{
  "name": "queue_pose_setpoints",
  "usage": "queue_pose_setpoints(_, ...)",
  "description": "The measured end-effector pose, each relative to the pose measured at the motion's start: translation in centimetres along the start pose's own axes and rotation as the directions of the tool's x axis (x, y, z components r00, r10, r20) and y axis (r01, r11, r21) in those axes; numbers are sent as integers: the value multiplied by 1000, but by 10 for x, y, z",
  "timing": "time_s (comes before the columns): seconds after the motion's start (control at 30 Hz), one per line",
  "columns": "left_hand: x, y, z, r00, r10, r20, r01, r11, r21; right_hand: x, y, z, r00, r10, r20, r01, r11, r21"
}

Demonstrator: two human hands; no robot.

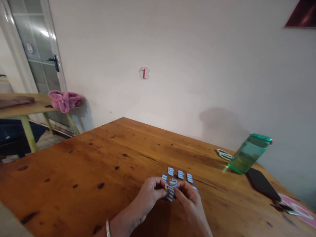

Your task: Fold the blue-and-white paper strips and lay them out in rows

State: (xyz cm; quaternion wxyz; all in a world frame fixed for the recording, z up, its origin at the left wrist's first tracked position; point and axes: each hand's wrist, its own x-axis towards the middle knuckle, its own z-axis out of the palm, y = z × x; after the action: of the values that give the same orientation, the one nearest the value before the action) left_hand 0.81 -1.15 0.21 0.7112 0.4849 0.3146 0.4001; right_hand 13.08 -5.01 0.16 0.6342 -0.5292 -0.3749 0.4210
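Observation:
Small blue-and-white cards (169, 193) are held low over the wooden table, between my two hands. My left hand (153, 191) pinches their left side with thumb and bent fingers. From the right, my right hand (189, 197) closes thumb and fingers on the same cards. Just beyond my hands, several similar cards lie apart on the tabletop, among them a far left card (170, 171), a middle card (180, 174) and a right card (189, 178). Others are partly hidden behind my fingers. What the cards' markings are is too small to read.
On the wooden table (93, 164), a green transparent bottle (249, 154) stands at the right, beside a coiled white cable (224, 154). Nearer are a dark phone-like slab (263, 184), keys (283, 206) and a pink disc (302, 210). A pink cloth (64, 99) lies on another table.

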Motion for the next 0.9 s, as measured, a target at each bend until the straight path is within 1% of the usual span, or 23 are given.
queue_pose_setpoints(0.13, 1, -1, -2, 1000, 5, 0, -5, 1000, 1, -2, 0, 1, 999, 29, 27, -30, 999, 30)
queue_pose_setpoints(0.2, 1, 0, -3, 999, -30, 16, 31, 996, -86, -3, 0, 0, 999, 30, 17, -31, 999, 45)
queue_pose_setpoints(0.3, -1, 3, -6, 993, -101, 58, 113, 959, -261, -5, 0, -3, 999, 39, 8, -40, 995, 93)
queue_pose_setpoints(0.4, -2, 7, -7, 985, -140, 100, 165, 931, -327, -4, -1, -6, 999, 50, 19, -51, 993, 107)
queue_pose_setpoints(0.5, -2, 8, -8, 982, -129, 134, 166, 934, -317, -2, -1, -7, 999, -2, 52, 1, 1000, 12)
queue_pose_setpoints(0.57, -2, 8, -8, 987, -94, 131, 128, 952, -279, 0, 1, -9, 992, -93, 88, 103, 987, -126)
queue_pose_setpoints(0.6, -2, 8, -8, 989, -76, 126, 106, 963, -247, 0, 3, -10, 983, -147, 110, 168, 962, -216)
queue_pose_setpoints(0.67, -2, 7, -8, 993, -40, 114, 57, 987, -153, -1, 5, -11, 957, -230, 174, 282, 872, -399)
queue_pose_setpoints(0.73, 0, 4, -8, 995, -5, 103, 10, 999, -40, -3, 7, -13, 933, -254, 254, 355, 763, -541)
queue_pose_setpoints(0.8, 2, 0, -8, 995, 23, 98, -29, 998, 54, -5, 7, -14, 914, -255, 317, 402, 676, -618)
queue_pose_setpoints(0.83, 3, -2, -9, 995, 27, 96, -36, 995, 90, -6, 6, -14, 906, -262, 333, 421, 645, -638)
queue_pose_setpoints(0.9, 6, -5, -9, 996, 16, 88, -28, 990, 136, -7, 3, -13, 900, -285, 328, 435, 613, -660)
